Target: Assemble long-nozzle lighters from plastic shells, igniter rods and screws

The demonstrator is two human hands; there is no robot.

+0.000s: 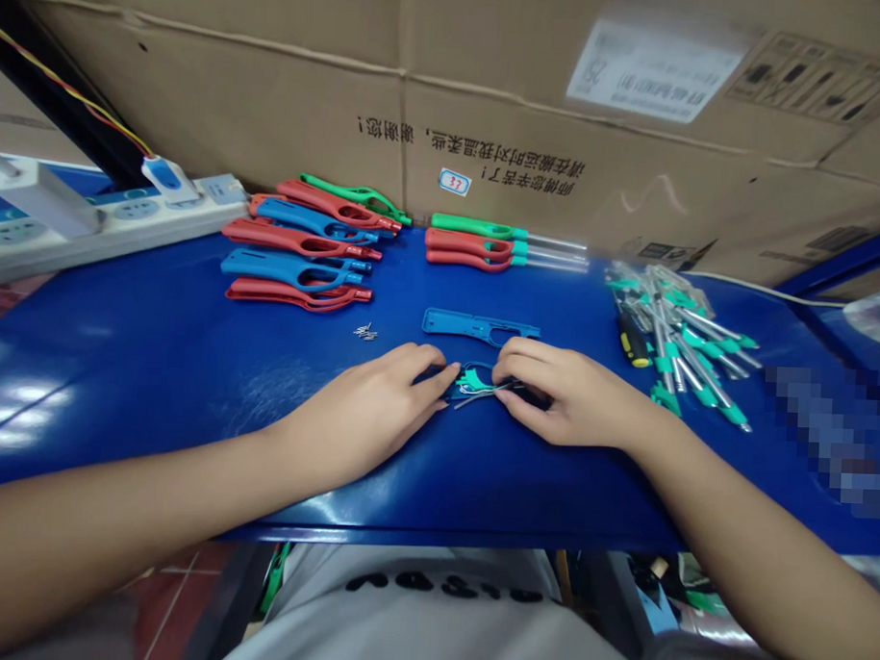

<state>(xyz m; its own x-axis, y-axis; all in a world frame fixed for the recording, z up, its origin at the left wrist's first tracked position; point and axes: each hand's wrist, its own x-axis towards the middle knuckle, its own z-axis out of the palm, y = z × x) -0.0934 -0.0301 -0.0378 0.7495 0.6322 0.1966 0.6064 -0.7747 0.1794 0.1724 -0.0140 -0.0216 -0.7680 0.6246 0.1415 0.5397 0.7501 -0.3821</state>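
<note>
My left hand (386, 405) has its fingers closed on the left part of a blue lighter handle half (474, 366), low over the table. A green trigger piece (471, 380) and thin white wires show inside this half. My right hand (564, 387) pinches at the right end, with a thin grey metal piece (473, 399) sticking out leftward from its fingertips. What lies under the right fingers is partly hidden. Just beyond the hands lies another blue handle half (476, 325), its inner side up. A small heap of screws (366, 332) rests left of it.
Red, blue and green lighter handles (299, 237) lie at the back left. Lighters with metal tubes (507, 244) lie at the back centre. A pile of green-ended metal tubes (689, 339) and a black-yellow screwdriver (631, 337) are right. A power strip (119, 215) and cardboard (275, 93) border the table.
</note>
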